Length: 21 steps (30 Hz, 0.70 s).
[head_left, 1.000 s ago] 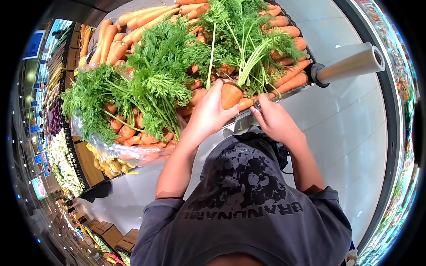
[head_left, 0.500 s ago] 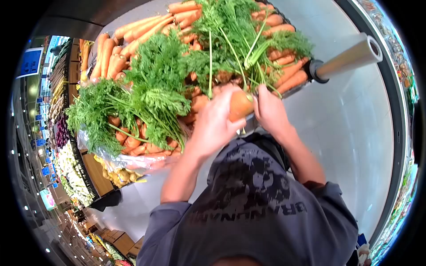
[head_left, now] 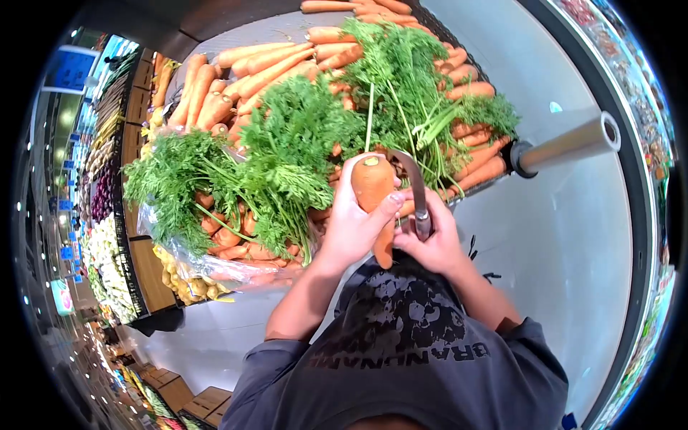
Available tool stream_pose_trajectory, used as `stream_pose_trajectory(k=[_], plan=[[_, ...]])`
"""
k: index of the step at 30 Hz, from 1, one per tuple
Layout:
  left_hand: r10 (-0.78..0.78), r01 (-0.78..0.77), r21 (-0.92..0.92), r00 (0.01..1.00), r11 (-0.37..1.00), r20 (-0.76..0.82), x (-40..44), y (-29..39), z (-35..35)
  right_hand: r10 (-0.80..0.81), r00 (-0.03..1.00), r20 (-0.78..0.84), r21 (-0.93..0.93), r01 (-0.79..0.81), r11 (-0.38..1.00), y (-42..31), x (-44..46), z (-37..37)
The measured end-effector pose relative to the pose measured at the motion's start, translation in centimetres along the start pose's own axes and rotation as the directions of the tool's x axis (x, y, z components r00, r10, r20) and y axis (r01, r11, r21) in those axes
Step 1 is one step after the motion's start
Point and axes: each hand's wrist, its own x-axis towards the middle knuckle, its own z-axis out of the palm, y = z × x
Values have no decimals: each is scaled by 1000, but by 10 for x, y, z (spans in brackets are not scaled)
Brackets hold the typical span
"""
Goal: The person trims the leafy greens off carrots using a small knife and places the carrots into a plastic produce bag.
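Observation:
My left hand (head_left: 349, 228) is wrapped round a thick carrot (head_left: 373, 188), with the thumb across its front. The carrot stands nearly upright, its broad end up with a short green stub and its tip towards my shirt. Closed around the dark handle of a curved knife (head_left: 413, 180), my right hand (head_left: 435, 245) is just right of the carrot. The blade arcs upward beside the carrot's broad end; whether they touch I cannot tell. Just beyond my hands lie leafy carrot tops (head_left: 294, 140) over a heap of carrots (head_left: 269, 68).
Clear plastic wrapping (head_left: 215, 269) hangs at the display's near left edge. A metal tube (head_left: 570, 147) sticks out from its right corner. Yellow bagged produce (head_left: 188, 278) sits lower left, beside a vegetable shelf (head_left: 111, 269). Grey floor (head_left: 552, 265) extends to the right.
The carrot has swung upright, showing its full length. My right hand has turned, bringing the curved blade plainly into view. The camera view has shifted slightly, too.

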Motion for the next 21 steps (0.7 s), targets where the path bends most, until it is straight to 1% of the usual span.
stream_pose_trajectory(k=[1,2,4,5,6,7,8,9,10,12,13,14,16,17,18,20,21], plan=[[23,-23,-65,1000,998,8,-1,2,-1,-34,999,8,-4,34,999,-2,3,1],[50,-51,-64,999,997,-9,0,7,0,-111,994,-16,-69,109,992,-8,6,4],[166,-171,-113,985,979,-47,2,20,6,-227,974,17,-117,228,967,-26,18,7],[171,-175,-136,984,975,-43,2,26,9,-189,982,20,-147,190,971,-37,23,7],[264,-265,-92,964,960,-16,6,26,9,-150,988,23,-176,152,973,-49,28,8],[299,-301,-70,954,951,-37,10,28,10,-111,993,25,-207,114,972,-61,33,9],[331,-334,-49,942,941,-56,15,31,12,-87,996,28,-159,90,983,-66,44,8],[350,-354,-85,935,931,-56,20,35,15,-62,998,31,-111,65,992,-71,55,8],[316,-305,-191,948,933,27,20,51,16,-37,999,34,-64,39,997,-77,66,7],[388,-381,-121,921,916,36,24,73,17,89,990,112,-139,-73,988,-93,92,-5],[446,-449,76,893,890,52,26,75,8,37,990,137,-156,-16,988,-98,109,-6],[503,-502,267,862,823,69,29,77,-2,15,988,156,-207,18,978,-108,126,-9],[467,-477,350,876,806,118,18,99,-18,-72,979,191,-293,128,947,-119,175,-25],[481,-479,422,870,770,109,12,109,-24,-120,977,175,-336,174,925,-124,204,-32],[547,-516,447,835,731,69,10,113,-30,-170,972,161,-378,219,899,-131,235,-38],[623,-529,531,783,662,3,3,121,-44,-222,958,182,-448,282,849,-148,290,-44],[633,-500,526,768,688,-97,-2,122,-47,-206,964,169,-510,265,818,-154,314,-43]])
